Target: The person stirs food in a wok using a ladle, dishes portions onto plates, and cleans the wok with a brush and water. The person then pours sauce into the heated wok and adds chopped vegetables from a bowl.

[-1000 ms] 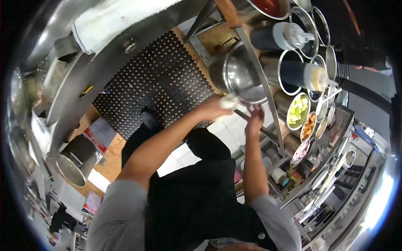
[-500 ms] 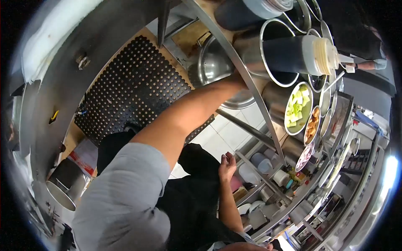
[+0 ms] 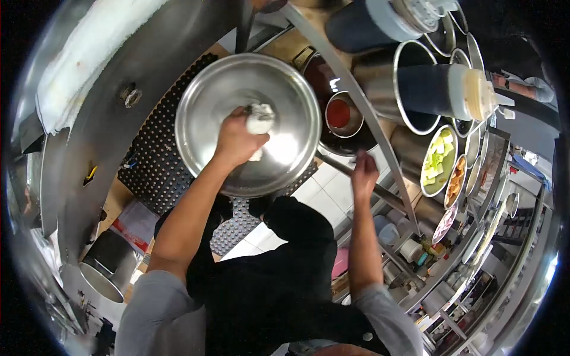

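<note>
A wide, shiny steel lid (image 3: 202,136) hangs over the mat, lifted clear of the pot. My left hand (image 3: 236,141) is closed round its knob, which is wrapped in a white cloth (image 3: 261,121). Beside the lid, partly under the shelf edge, stands the uncovered pot (image 3: 316,71) with dark contents. Inside it sits a small steel container (image 3: 354,126) holding something red (image 3: 339,113). My right hand (image 3: 364,171) is at the pot's near side, by the shelf edge. Its fingers look curled but are blurred, so whether they hold anything is unclear.
The steel shelf (image 3: 380,127) on the right bears dark sauce bottles (image 3: 430,89) and steel tubs, one with cut green vegetables (image 3: 438,160). A perforated black mat (image 3: 151,163) covers the floor. An empty-looking steel pot (image 3: 107,264) stands lower left. Another person's arm (image 3: 516,87) shows far right.
My left hand has lifted the lid off the pot and brought it left, exposing the contents. My right hand has risen from low by the shelves to the pot's side.
</note>
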{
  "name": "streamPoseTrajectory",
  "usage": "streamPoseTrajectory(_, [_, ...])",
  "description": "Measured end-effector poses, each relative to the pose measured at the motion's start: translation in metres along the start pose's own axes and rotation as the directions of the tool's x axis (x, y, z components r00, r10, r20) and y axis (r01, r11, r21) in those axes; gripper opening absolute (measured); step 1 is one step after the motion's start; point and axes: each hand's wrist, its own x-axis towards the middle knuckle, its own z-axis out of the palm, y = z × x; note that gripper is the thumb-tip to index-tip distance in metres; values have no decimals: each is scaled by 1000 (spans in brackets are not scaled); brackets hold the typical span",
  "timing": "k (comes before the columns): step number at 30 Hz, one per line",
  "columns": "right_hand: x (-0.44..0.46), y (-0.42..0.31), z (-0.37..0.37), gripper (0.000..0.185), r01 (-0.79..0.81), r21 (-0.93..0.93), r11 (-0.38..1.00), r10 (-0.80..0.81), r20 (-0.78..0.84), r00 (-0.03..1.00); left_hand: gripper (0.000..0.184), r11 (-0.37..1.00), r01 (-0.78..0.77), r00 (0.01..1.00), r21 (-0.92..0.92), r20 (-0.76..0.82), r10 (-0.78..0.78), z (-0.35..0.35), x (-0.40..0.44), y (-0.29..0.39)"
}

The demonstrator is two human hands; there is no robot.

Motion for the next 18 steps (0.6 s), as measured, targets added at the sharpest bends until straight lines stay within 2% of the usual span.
streamPoseTrajectory(1, [39,23,17,30,100,-56,993,-101,-29,994,46,994,89,996,-66,-17,-90,-8,-6,-11])
streamPoseTrajectory(2, [79,50,27,31,255,-300,919,-269,-8,963,46,994,88,996,-67,-13,-90,-21,-13,-14])
streamPoseTrajectory(3, [107,67,36,32,383,-520,764,-417,55,907,44,926,241,970,-292,50,-237,-37,-25,-11])
streamPoseTrajectory(4, [122,59,43,33,303,-571,763,-341,43,939,41,784,383,921,-488,141,-362,-51,-40,-14])
streamPoseTrajectory(5, [137,48,46,34,223,-618,754,-266,23,964,40,664,349,921,-661,113,-372,-61,-59,-32])
streamPoseTrajectory(6, [149,42,49,34,223,-620,753,-267,22,964,44,659,277,932,-700,30,-361,-75,-69,-22])
streamPoseTrajectory(7, [164,36,52,35,-47,-644,764,160,118,980,48,747,313,925,-587,10,-379,-86,-74,-21])
streamPoseTrajectory(8, [175,37,52,35,-289,-694,660,556,193,808,48,738,345,897,-580,-26,-441,-90,-79,-44])
streamPoseTrajectory(9, [184,60,52,35,-283,-694,662,551,195,811,47,726,377,864,-576,-64,-499,-87,-84,-67])
streamPoseTrajectory(11, [211,123,68,36,-248,-589,770,452,229,862,42,701,300,843,-647,-165,-512,-82,-91,-80])
streamPoseTrajectory(12, [208,102,66,30,-370,-437,820,496,220,840,37,646,228,846,-729,-180,-502,-80,-92,-84])
streamPoseTrajectory(13, [214,100,67,29,-365,-372,853,457,198,867,37,643,228,844,-731,-180,-505,-76,-95,-87])
streamPoseTrajectory(16, [245,85,70,27,-162,-400,902,193,38,980,32,649,320,813,-690,-152,-562,-64,-100,-107])
streamPoseTrajectory(18, [263,75,77,26,-48,-488,872,20,-63,998,31,681,320,826,-659,-159,-541,-52,-102,-108])
